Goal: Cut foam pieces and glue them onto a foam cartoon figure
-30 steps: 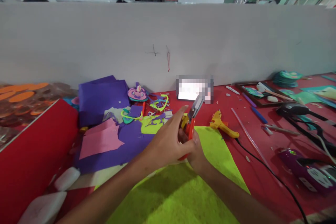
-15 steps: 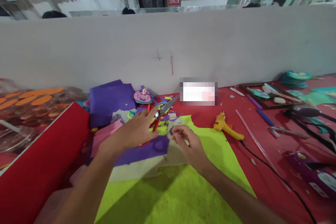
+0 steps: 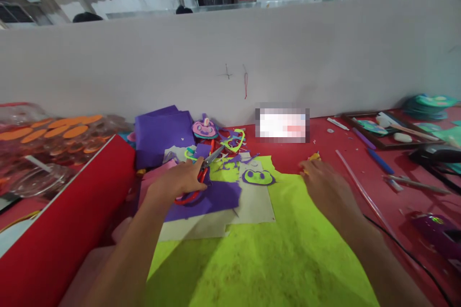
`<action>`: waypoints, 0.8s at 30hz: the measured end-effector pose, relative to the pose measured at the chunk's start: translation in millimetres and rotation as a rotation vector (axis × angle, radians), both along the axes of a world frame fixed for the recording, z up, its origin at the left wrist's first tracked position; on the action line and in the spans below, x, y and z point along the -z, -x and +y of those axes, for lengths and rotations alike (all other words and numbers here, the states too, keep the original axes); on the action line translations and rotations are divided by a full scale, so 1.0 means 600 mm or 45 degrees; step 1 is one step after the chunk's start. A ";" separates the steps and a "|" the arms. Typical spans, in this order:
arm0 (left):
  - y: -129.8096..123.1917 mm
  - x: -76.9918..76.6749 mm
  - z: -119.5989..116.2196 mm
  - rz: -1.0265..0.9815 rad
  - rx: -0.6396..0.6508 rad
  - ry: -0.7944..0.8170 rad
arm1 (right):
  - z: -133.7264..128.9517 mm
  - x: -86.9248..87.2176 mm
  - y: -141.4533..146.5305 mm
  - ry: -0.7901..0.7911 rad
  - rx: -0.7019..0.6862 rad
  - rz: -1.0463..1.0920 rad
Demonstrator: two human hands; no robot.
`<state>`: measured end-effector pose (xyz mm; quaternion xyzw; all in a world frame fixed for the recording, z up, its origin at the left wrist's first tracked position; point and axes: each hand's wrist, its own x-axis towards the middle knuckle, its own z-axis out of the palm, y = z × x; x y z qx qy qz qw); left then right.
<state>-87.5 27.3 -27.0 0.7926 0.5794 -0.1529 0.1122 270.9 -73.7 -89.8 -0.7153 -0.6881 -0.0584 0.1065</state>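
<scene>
My left hand (image 3: 183, 176) is closed on red-handled scissors (image 3: 202, 172), blades pointing up and right, over a purple sheet (image 3: 216, 199). On the right, my right hand (image 3: 322, 180) covers most of the yellow glue gun (image 3: 314, 156); its fingers are bent around it, and only small yellow parts show. A green and purple felt cutout (image 3: 258, 177) with two purple dots lies on a pale sheet (image 3: 254, 206) between my hands. Purple and green scraps (image 3: 234, 141) are behind the scissors. A large yellow-green sheet (image 3: 266, 259) lies under the pale sheet.
At the left stands a red panel (image 3: 79, 201) beside clear containers with orange discs (image 3: 75, 131). Purple sheets (image 3: 162, 132) and a pink felt piece (image 3: 204, 128) are near the wall. A tray (image 3: 392, 129), blue pen (image 3: 380, 160), clear stick (image 3: 360, 189) and purple device (image 3: 437, 235) lie right.
My right hand has moved right from the felt cutout to the glue gun, uncovering the cutout. My left hand has lowered slightly with the scissors. The view has shifted.
</scene>
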 end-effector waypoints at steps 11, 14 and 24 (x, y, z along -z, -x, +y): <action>-0.128 0.068 -0.018 -0.977 0.213 -0.396 | -0.015 0.049 -0.098 0.250 0.348 -0.007; -0.163 0.124 -0.032 -1.067 0.224 -0.448 | -0.008 0.032 -0.082 0.299 0.364 -0.068; -0.166 0.142 -0.044 -0.794 0.335 -0.459 | 0.024 0.013 -0.057 0.137 0.185 0.103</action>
